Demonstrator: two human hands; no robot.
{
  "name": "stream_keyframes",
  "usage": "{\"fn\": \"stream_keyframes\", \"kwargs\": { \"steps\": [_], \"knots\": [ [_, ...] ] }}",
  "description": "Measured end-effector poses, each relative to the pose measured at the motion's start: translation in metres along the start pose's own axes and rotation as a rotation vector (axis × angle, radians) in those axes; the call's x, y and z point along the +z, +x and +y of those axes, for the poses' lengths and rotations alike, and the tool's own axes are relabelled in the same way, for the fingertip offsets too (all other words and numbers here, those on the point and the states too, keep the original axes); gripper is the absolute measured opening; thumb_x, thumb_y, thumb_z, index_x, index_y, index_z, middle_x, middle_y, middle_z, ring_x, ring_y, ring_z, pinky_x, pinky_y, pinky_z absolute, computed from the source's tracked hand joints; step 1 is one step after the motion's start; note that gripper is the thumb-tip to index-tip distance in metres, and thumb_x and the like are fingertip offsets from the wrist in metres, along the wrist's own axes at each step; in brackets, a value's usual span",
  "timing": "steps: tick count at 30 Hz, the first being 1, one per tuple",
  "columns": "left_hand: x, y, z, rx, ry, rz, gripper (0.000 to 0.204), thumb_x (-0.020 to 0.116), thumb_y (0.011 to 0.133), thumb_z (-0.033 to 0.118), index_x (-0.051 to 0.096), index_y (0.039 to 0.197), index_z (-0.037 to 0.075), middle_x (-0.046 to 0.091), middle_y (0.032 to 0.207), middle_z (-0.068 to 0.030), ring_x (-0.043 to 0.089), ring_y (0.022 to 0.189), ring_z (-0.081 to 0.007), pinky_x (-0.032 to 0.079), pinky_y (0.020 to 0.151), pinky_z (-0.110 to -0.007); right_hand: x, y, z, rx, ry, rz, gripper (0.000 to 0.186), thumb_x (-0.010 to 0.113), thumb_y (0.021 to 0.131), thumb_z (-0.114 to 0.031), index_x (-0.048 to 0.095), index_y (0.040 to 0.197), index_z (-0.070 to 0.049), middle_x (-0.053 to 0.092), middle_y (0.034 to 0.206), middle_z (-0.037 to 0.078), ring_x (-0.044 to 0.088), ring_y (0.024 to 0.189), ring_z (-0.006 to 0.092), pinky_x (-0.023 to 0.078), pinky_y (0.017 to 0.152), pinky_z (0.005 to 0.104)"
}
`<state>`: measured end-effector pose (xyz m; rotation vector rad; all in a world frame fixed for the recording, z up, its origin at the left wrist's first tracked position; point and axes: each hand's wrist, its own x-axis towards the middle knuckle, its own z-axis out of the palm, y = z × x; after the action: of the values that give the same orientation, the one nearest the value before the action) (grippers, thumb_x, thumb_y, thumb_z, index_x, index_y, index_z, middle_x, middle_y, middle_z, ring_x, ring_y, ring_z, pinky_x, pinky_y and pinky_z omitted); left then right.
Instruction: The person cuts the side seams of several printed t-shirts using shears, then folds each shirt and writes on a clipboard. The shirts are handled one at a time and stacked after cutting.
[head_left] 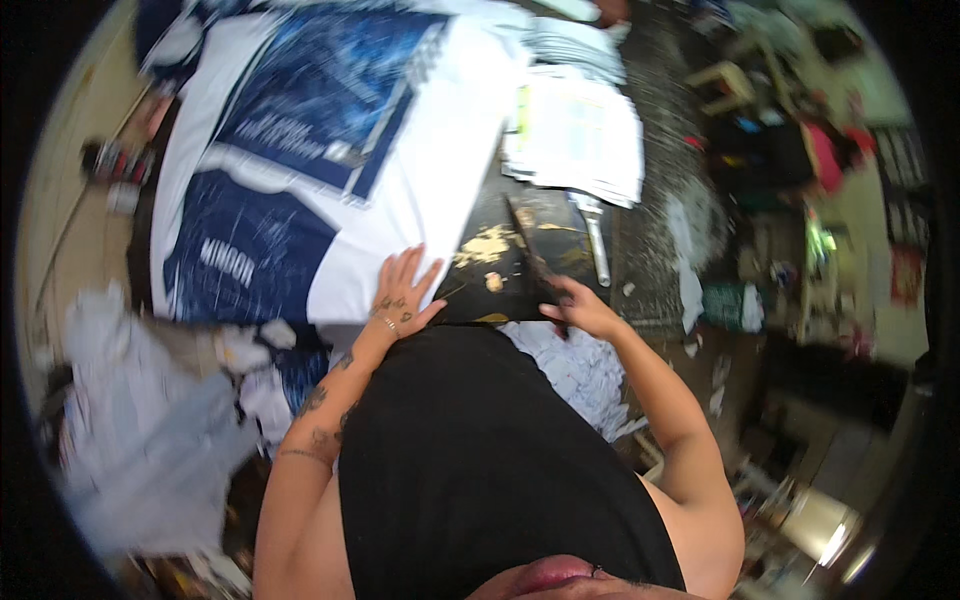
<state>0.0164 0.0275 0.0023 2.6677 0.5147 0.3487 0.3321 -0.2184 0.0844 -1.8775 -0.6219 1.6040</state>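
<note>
Black cloth of the person's top [480, 450] fills the foreground. Beyond it, the left hand [402, 297] lies open, fingers spread flat on the white edge of the printed blue-and-white fabric [330, 150]. Curled fingers of the right hand [580, 308] touch the dark board [548, 240] beside it; its grip is unclear.

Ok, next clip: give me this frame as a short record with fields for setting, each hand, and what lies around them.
setting: dark worktable seen from above, cluttered room around it
left hand: flat, fingers spread, on the near edge of a white sheet printed with blue panels
right hand: at the near end of a dark flat board; grip unclear
beside the board: light-handled tool, stack of white printed sheets
near edge: white paper scraps
image quality: blurred
</note>
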Motion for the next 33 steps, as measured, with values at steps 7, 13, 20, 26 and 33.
{"fn": "stream_keyframes", "kwargs": {
  "steps": [7, 13, 20, 26, 33],
  "knots": [
    [0.001, -0.035, 0.032, -0.247, -0.173, 0.283, 0.038, 0.078, 0.079, 0.008, 0.077, 0.117, 0.009, 0.068, 0.103, -0.0077, 0.064, 0.099, -0.0276, 0.045, 0.097, -0.045, -0.027, 0.014, -0.026, 0.131, -0.423, -0.482, 0.092, 0.086, 0.084, -0.057, 0.050, 0.149, -0.003, 0.066, 0.114, 0.012, 0.063, 0.100, 0.0188, 0.052, 0.089, 0.0372],
    [0.021, -0.038, 0.059, -0.293, -0.177, 0.404, 0.037, 0.076, 0.079, 0.003, 0.078, 0.115, 0.008, 0.068, 0.097, -0.0040, 0.063, 0.092, -0.0252, 0.046, 0.094, -0.043, 0.029, 0.056, -0.050, -0.045, -0.396, -0.328, 0.077, 0.095, 0.076, -0.046, 0.068, 0.130, 0.002, 0.066, 0.086, 0.002, 0.059, 0.076, 0.0123, 0.048, 0.069, 0.0303],
    [0.013, -0.038, 0.055, -0.232, -0.182, 0.368, 0.036, 0.073, 0.081, 0.006, 0.077, 0.117, 0.009, 0.072, 0.119, -0.0052, 0.064, 0.108, -0.0256, 0.046, 0.099, -0.044, 0.038, 0.075, -0.072, -0.139, -0.414, -0.342, 0.064, 0.095, 0.075, -0.043, 0.074, 0.117, 0.002, 0.065, 0.081, 0.001, 0.056, 0.071, 0.0098, 0.045, 0.063, 0.0287],
    [0.011, -0.044, 0.046, -0.209, -0.300, 0.310, 0.034, 0.071, 0.079, 0.007, 0.079, 0.113, 0.009, 0.071, 0.138, -0.0058, 0.063, 0.121, -0.0266, 0.046, 0.104, -0.044, 0.064, 0.098, -0.094, 0.076, -0.502, -0.357, 0.070, 0.094, 0.078, -0.043, 0.069, 0.123, 0.004, 0.070, 0.086, 0.004, 0.062, 0.075, 0.0145, 0.051, 0.070, 0.0299],
    [0.010, -0.050, 0.028, -0.165, -0.509, 0.224, 0.032, 0.069, 0.076, 0.005, 0.078, 0.106, 0.008, 0.075, 0.131, -0.0049, 0.066, 0.121, -0.0260, 0.048, 0.103, -0.044, 0.091, 0.120, -0.119, 0.101, -0.471, -0.334, 0.067, 0.091, 0.075, -0.055, 0.076, 0.106, 0.002, 0.066, 0.075, 0.004, 0.061, 0.071, 0.0128, 0.048, 0.063, 0.0310]
  ]
}}
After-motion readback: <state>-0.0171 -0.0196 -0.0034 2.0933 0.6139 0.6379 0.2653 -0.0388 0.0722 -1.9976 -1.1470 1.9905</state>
